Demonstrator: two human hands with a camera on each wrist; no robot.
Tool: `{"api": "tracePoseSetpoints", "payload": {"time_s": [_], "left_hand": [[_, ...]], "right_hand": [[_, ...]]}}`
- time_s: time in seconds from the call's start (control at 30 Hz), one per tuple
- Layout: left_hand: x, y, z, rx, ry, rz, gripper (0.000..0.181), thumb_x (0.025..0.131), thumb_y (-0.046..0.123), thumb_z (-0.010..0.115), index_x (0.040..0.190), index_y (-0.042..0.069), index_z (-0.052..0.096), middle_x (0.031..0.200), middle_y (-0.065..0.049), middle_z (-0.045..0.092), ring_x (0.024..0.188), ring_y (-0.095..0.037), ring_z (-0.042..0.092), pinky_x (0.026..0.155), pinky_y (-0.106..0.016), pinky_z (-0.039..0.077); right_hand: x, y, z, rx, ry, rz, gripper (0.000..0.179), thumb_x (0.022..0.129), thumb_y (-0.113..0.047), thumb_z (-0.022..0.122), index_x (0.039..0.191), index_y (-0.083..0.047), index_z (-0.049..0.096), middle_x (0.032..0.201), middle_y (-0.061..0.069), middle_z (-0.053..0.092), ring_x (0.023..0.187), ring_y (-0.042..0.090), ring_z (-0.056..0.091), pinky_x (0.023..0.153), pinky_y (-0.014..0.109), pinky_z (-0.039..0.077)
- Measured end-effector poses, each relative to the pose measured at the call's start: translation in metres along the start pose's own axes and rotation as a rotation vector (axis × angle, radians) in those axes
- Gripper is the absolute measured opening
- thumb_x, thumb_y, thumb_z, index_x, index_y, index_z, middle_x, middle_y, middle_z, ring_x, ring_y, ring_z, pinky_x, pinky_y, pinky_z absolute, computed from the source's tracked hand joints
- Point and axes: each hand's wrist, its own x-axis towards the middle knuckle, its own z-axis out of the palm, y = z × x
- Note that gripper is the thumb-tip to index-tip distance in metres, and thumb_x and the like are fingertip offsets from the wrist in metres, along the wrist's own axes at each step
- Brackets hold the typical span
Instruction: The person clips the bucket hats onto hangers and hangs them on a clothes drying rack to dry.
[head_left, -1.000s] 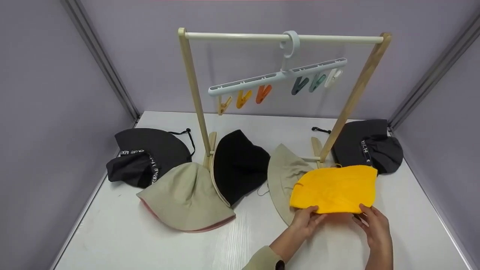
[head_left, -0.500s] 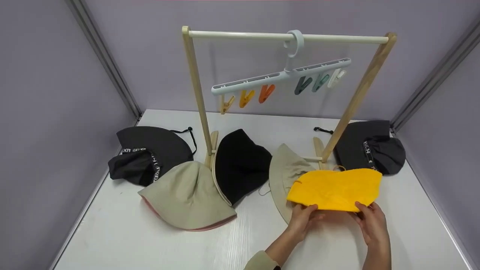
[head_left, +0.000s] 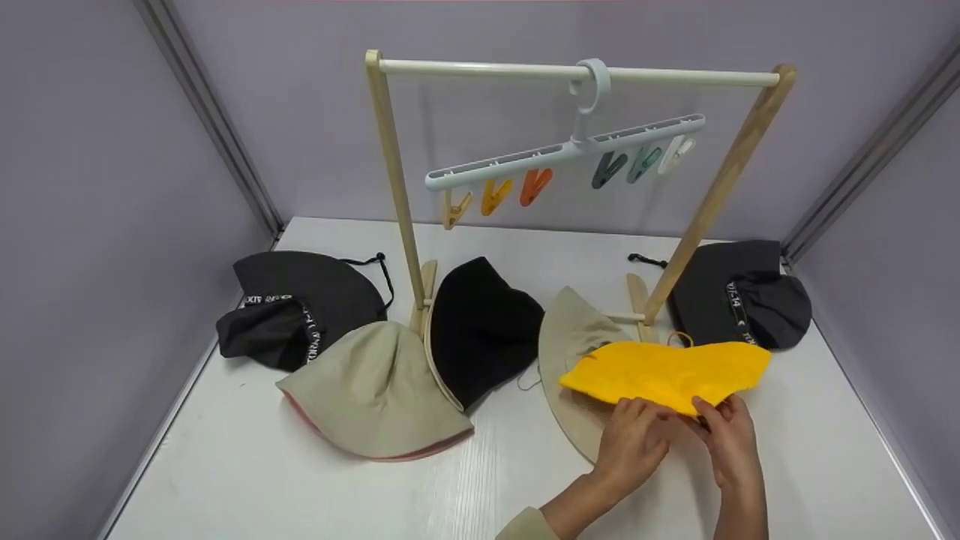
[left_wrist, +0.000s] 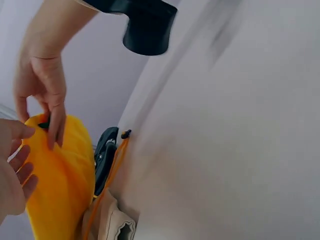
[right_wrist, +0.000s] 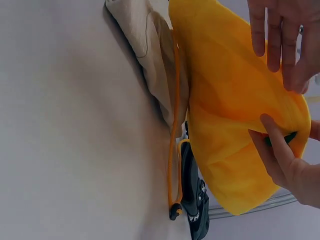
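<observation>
"From left?"

"The beige hat (head_left: 564,375) nearest the hands; then the left hand (head_left: 630,448), fingers extended, gripping nothing, contact unclear. The yellow hat (head_left: 667,375) is held up, partly overlapping the beige one."

"And right?"

"The right hand (head_left: 731,439) pinches its near edge; a steady pinch should let the left take hold evenly."
</observation>
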Motion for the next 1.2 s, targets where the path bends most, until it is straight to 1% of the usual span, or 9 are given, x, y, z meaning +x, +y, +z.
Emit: {"api": "tracePoseSetpoints", "payload": {"time_s": [0.07,0.13,0.3,0.43,0.57,0.73,0.87,1.0,1.2], "left_hand": [[0.000,-0.001,0.001,0.100,0.070,0.043,0.034,0.070,0.014,0.077,0.100,0.019,0.064,0.093,0.007,0.053,0.088,-0.007,0.045,0.079,-0.013,0.033],[0.002,-0.001,0.002,0.157,0.101,0.068,0.038,0.068,0.014,0.078,0.103,0.020,0.064,0.099,0.005,0.052,0.096,-0.009,0.046,0.085,-0.017,0.033],[0.007,-0.003,0.001,0.185,0.032,0.101,0.058,0.070,0.013,0.079,0.123,0.018,0.054,0.125,0.002,0.048,0.124,-0.015,0.036,0.103,-0.032,0.024],[0.011,-0.007,-0.001,0.210,0.027,0.101,0.057,0.073,0.016,0.078,0.125,0.016,0.054,0.125,0.004,0.052,0.120,-0.012,0.042,0.101,-0.032,0.028],[0.014,-0.012,-0.003,0.210,0.033,0.089,0.040,0.077,0.018,0.076,0.115,0.018,0.062,0.114,0.007,0.058,0.108,-0.008,0.050,0.096,-0.025,0.033],[0.016,-0.016,-0.006,0.048,-0.070,-0.018,0.026,0.085,0.023,0.067,0.111,0.019,0.064,0.109,0.011,0.061,0.103,-0.001,0.052,0.091,-0.016,0.034],[0.015,-0.015,-0.007,-0.063,-0.149,-0.183,0.025,0.087,0.027,0.062,0.110,0.019,0.064,0.108,0.013,0.060,0.101,0.001,0.052,0.087,-0.013,0.036],[0.016,-0.014,-0.009,-0.141,-0.179,-0.330,0.026,0.086,0.031,0.060,0.108,0.018,0.064,0.102,0.014,0.061,0.093,0.002,0.053,0.081,-0.012,0.040],[0.018,-0.017,-0.011,-0.182,-0.163,-0.368,0.027,0.086,0.032,0.058,0.108,0.017,0.062,0.101,0.014,0.061,0.089,0.003,0.054,0.081,-0.013,0.041]], "right_hand": [[-0.002,-0.001,0.005,-0.035,-0.004,-0.010,0.065,0.096,-0.018,0.048,0.144,-0.002,0.006,0.139,0.017,0.025,0.099,0.005,0.053,0.087,0.027,0.042],[-0.004,-0.002,0.009,-0.053,-0.010,-0.026,0.065,0.096,-0.016,0.048,0.144,-0.002,0.006,0.140,0.018,0.024,0.099,0.005,0.053,0.087,0.028,0.042],[-0.009,-0.006,0.017,-0.073,-0.033,-0.067,0.064,0.097,-0.014,0.046,0.144,-0.001,0.005,0.141,0.019,0.024,0.101,0.006,0.053,0.087,0.027,0.042],[-0.011,-0.007,0.022,-0.098,-0.056,-0.060,0.067,0.096,-0.017,0.049,0.145,-0.002,0.006,0.141,0.019,0.025,0.103,0.007,0.051,0.087,0.025,0.042],[-0.014,-0.007,0.027,-0.129,-0.073,-0.052,0.068,0.095,-0.020,0.051,0.144,-0.002,0.008,0.140,0.019,0.026,0.105,0.010,0.050,0.088,0.025,0.042],[-0.016,-0.010,0.028,-0.155,-0.079,-0.042,0.066,0.096,-0.021,0.050,0.145,-0.002,0.010,0.140,0.019,0.025,0.106,0.012,0.049,0.087,0.024,0.042],[-0.016,-0.013,0.029,-0.148,-0.089,-0.034,0.064,0.096,-0.019,0.049,0.145,-0.003,0.011,0.140,0.018,0.024,0.110,0.015,0.046,0.087,0.024,0.042],[-0.017,-0.014,0.033,-0.151,-0.101,-0.045,0.062,0.096,-0.020,0.049,0.145,-0.003,0.014,0.140,0.017,0.024,0.112,0.017,0.045,0.088,0.024,0.042],[-0.018,-0.013,0.041,-0.173,-0.087,-0.100,0.059,0.094,-0.024,0.053,0.140,-0.002,0.023,0.138,0.013,0.026,0.112,0.019,0.043,0.086,0.022,0.042]]}}
